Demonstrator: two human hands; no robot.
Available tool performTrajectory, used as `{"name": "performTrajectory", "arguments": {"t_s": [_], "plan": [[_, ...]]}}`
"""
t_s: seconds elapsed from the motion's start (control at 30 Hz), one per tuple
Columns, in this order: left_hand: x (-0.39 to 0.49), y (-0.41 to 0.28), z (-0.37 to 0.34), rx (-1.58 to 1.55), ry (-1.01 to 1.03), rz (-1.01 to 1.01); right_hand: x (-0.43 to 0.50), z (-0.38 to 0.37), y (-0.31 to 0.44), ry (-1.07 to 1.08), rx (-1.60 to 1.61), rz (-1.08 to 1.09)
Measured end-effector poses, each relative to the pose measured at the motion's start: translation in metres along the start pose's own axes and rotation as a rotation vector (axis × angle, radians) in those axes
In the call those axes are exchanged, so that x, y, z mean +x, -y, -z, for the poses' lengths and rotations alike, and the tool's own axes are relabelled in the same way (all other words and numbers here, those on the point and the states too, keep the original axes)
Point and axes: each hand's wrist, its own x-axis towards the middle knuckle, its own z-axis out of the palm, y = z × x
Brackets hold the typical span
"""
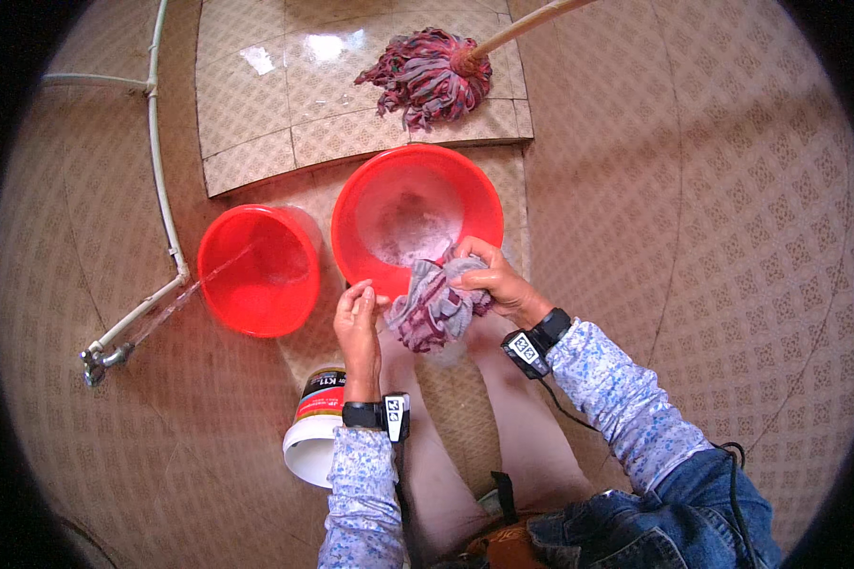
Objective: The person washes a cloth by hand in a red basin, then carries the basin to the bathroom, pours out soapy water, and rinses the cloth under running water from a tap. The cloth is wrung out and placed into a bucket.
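Note:
A wet grey and maroon cloth hangs bunched over the near rim of a red basin. My right hand grips its upper right part between thumb and fingers. At the cloth's left side is my left hand, with the fingers bent near the basin's rim. Whether those fingers pinch the cloth's edge cannot be made out. Foamy water lies in the basin.
Water runs from a wall tap into a red bucket at the left. A white tub lies tipped near my left forearm. Beyond the basin, a rag mop rests on a tiled step. A pale pipe follows the wall.

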Motion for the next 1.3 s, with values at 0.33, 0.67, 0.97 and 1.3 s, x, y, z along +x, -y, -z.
{"name": "performTrajectory", "arguments": {"t_s": [0.33,0.67,0.97,1.3], "plan": [[-0.042,-0.009,-0.034,-0.599,0.691,0.426,0.002,-0.021,0.029,0.355,-0.218,0.074],[-0.023,-0.007,-0.051,-0.007,0.514,0.200,0.014,-0.038,0.016,-0.009,-0.603,0.001],[0.000,0.034,-0.055,0.226,0.293,0.084,0.038,-0.043,-0.007,-0.094,-1.166,0.186],[0.009,0.054,-0.067,0.785,0.090,0.147,0.049,-0.047,-0.032,-0.095,-1.586,0.297]]}}
